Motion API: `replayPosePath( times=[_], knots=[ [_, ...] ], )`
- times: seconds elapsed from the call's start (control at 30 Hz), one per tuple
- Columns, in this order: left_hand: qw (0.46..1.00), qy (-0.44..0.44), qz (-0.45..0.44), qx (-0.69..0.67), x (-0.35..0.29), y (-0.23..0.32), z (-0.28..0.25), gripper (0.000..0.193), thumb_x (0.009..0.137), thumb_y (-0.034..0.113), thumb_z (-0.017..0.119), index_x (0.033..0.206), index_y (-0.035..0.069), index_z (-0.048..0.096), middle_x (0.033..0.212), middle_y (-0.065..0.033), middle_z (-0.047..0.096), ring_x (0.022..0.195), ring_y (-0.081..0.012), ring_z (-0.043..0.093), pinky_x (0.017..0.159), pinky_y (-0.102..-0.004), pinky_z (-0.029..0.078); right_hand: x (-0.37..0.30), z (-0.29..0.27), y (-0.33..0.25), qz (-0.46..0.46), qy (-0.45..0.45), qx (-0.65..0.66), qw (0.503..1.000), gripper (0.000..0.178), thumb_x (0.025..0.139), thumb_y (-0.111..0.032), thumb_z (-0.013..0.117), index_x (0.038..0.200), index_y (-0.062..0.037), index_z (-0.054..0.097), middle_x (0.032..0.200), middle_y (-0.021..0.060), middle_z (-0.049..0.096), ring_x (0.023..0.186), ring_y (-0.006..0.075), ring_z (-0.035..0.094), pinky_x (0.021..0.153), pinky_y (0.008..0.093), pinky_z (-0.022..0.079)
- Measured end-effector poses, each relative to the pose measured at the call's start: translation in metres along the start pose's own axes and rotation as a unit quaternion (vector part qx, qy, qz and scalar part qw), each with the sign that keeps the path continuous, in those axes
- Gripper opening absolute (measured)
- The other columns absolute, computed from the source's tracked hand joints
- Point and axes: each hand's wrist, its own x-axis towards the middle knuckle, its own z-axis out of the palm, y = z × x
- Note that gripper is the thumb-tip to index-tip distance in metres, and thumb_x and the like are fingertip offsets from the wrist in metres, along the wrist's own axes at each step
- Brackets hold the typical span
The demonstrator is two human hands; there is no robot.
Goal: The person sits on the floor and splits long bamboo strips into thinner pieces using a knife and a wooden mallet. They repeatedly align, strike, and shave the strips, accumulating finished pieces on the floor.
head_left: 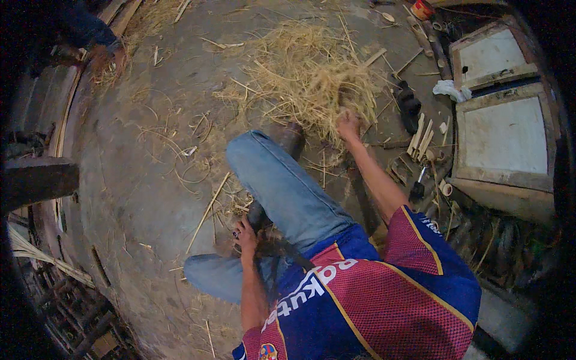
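My right hand point(349, 127) is closed at the near edge of a big heap of pale bamboo shavings point(300, 75), gripping a tangled bunch of them. The bunch is slightly blurred and stands up above my fingers. My left hand point(245, 237) is low between my bent legs, its fingers curled against a dark rounded piece point(258, 216). My leg hides part of that piece, so its kind does not show. Beyond my raised knee, another dark rounded end point(293, 137) sticks out beside the shavings.
Two pale-panelled wooden frames point(504, 135) stand at the right. Near them lie short bamboo pieces point(420, 138), a black object point(409, 108), a black-handled tool point(418, 187) and a white crumpled cloth point(451, 90). Another person's hand point(117, 59) is at far left. A dark beam point(42, 183) juts in.
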Motion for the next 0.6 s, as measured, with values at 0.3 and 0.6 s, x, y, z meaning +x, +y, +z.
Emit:
replayPosePath(
  times=[0.3, 0.6],
  knots=[
    [0.998, 0.053, 0.027, 0.013, -0.016, -0.002, -0.003, 0.096, 0.077, 0.032, 0.078, 0.151, 0.017, 0.018, 0.146, -0.0243, 0.032, 0.129, -0.0474, 0.041, 0.095, -0.0755, 0.030, -0.008, -0.044, -0.173, -0.099, -0.230, 0.027, 0.968, 0.049, 0.094, -0.034, 0.060, 0.134, -0.0062, 0.054, 0.127, 0.0166, 0.061, 0.106, 0.0300, 0.064, 0.091, 0.0386, 0.048],
    [0.997, 0.062, 0.029, 0.028, -0.014, -0.004, -0.001, 0.095, 0.078, 0.032, 0.078, 0.151, 0.016, 0.018, 0.144, -0.0258, 0.033, 0.126, -0.0474, 0.044, 0.092, -0.0732, 0.035, 0.046, -0.033, -0.166, -0.220, -0.468, -0.005, 0.856, 0.048, 0.093, -0.030, 0.060, 0.134, -0.0058, 0.055, 0.117, 0.0168, 0.067, 0.108, 0.0294, 0.063, 0.090, 0.0399, 0.049]
  ],
)
